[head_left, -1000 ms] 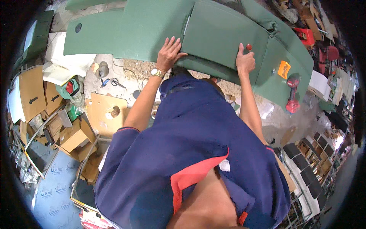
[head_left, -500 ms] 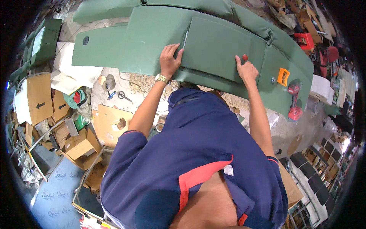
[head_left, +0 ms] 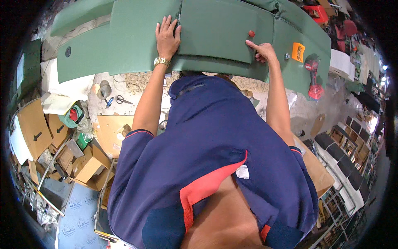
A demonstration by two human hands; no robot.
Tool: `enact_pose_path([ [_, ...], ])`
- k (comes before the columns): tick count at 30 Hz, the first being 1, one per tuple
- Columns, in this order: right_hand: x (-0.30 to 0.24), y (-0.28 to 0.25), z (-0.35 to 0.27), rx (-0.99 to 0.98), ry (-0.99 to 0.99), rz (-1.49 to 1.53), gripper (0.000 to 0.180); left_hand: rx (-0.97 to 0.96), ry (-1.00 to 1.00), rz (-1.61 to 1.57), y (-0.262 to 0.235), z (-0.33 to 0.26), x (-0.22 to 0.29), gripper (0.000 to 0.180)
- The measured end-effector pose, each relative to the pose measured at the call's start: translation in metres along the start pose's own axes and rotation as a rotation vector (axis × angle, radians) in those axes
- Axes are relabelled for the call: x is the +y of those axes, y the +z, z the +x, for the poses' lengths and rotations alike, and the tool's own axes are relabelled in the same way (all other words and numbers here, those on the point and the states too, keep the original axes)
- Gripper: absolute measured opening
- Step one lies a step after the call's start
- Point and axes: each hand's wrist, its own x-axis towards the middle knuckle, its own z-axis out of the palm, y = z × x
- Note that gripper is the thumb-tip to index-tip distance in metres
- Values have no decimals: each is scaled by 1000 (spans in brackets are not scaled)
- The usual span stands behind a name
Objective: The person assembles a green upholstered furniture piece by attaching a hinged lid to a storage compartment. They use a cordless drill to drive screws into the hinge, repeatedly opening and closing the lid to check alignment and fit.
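A green upholstered piece (head_left: 137, 37) lies across the far side, with a raised rectangular green panel (head_left: 219, 25) at its middle. My left hand (head_left: 167, 39) rests flat on the green covering, fingers spread, beside the slit at the panel's left edge, where a thin light strip shows. My right hand (head_left: 264, 51) is over the panel's near right corner. Its thumb stretches out just below a small round red knob (head_left: 251, 33), apart from it. The other fingers of that hand are bent and partly hidden, with nothing visible in them.
On the green surface to the right are an orange tray (head_left: 298, 52) of small parts, a small metal piece (head_left: 287, 56) and a red cordless drill (head_left: 314, 79). Scissors (head_left: 123, 100) and a blue cutter (head_left: 109, 102) lie below left. Cardboard boxes (head_left: 89, 166) crowd the left.
The whole view has shifted, so the green piece sits higher and farther left. My left hand has straightened its fingers. My right hand has drawn back slightly from the red knob, its fingers more bent.
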Motion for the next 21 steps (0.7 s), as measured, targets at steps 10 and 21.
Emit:
enact_pose_path([
  [10, 6, 9, -13, 81, -25, 112, 76, 203, -247, -583, -14, -1, -3, 37],
  [21, 5, 1, -23, 234, -24, -291, 62, 233, -346, -835, -23, -3, -6, 47],
])
